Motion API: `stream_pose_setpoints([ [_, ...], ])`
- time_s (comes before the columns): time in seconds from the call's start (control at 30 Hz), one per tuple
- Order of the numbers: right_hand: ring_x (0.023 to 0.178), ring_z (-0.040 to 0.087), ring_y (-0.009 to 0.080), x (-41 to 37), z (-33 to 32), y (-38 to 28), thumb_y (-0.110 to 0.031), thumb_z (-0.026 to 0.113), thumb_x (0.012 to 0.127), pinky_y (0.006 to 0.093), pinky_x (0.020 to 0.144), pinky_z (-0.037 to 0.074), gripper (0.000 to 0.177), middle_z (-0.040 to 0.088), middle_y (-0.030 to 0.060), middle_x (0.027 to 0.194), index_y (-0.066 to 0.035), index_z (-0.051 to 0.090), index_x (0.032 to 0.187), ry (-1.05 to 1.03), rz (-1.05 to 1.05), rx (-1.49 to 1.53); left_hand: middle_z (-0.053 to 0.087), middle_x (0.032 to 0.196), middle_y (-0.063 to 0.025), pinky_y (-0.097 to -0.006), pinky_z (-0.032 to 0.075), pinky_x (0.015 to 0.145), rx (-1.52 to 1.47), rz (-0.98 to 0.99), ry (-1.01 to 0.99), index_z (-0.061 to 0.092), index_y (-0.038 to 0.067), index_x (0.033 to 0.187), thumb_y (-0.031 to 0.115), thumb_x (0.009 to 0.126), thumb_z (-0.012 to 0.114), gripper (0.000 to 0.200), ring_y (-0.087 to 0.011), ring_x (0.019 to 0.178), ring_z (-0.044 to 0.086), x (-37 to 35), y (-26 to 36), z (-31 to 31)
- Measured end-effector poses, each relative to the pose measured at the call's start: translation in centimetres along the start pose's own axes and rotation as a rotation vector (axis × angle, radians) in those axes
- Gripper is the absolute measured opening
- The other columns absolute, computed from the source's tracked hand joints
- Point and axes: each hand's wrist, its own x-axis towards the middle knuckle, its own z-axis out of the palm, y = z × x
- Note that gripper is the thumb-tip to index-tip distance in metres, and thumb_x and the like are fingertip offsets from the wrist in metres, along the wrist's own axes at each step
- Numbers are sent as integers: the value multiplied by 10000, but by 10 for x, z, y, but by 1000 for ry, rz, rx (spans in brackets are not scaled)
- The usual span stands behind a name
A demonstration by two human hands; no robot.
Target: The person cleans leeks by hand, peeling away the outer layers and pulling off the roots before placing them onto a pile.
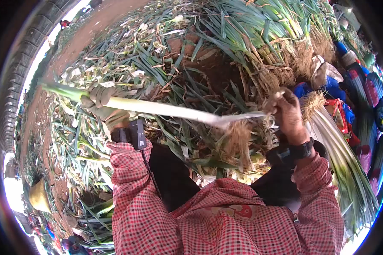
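My left hand (pixel 104 104), in a dirty glove, is closed round the green end of a long leek (pixel 157 108). The white stalk runs to the right, and its brown roots (pixel 239 142) hang down in front of my lap. My right hand (pixel 287 112) is bare and pinches the end of a thin whitish strip (pixel 247 116) that stretches from the root end of the leek. Dark bands are on both wrists.
Uncut leeks with roots (pixel 281 55) are piled at the upper right. A bunch of clean white leeks (pixel 336 148) lies right of my right arm. Leaf scraps (pixel 149 63) cover the ground. A yellow object (pixel 39 196) is at the lower left.
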Motion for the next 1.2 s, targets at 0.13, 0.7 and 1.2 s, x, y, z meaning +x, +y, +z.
stream_pose_setpoints([
  [0.13, 484, 395, 88, 13, -41, -28, -39, 524, 860, 240, 433, 306, 120, 460, 4, 602, -55, 508, 742, 236, -175, -236, 404, 537, 62, -211, 365, 452, 76, 74, 132, 457, 110, 661, 243, 806, 639, 268, -52, 427, 392, -5, 11, -3],
  [0.7, 875, 486, 283, -1, 41, 48, -148, 720, 654, 398, 764, 384, 277, 528, 79, 829, -79, 565, 872, -399, -442, -1325, 433, 599, 20, -234, 366, 428, 486, 61, 469, 478, 95, 728, 350, 864, 581, 307, -81, 453, 400, 7, -76, -2],
  [1.2, 679, 526, 319, -3, 35, 61, -37, 664, 670, 402, 651, 430, 148, 539, 117, 695, -23, 529, 729, -522, -530, -1164, 412, 518, 48, -274, 384, 439, 730, 35, 578, 501, 149, 703, 455, 838, 576, 343, -124, 486, 414, 10, -70, -25],
])
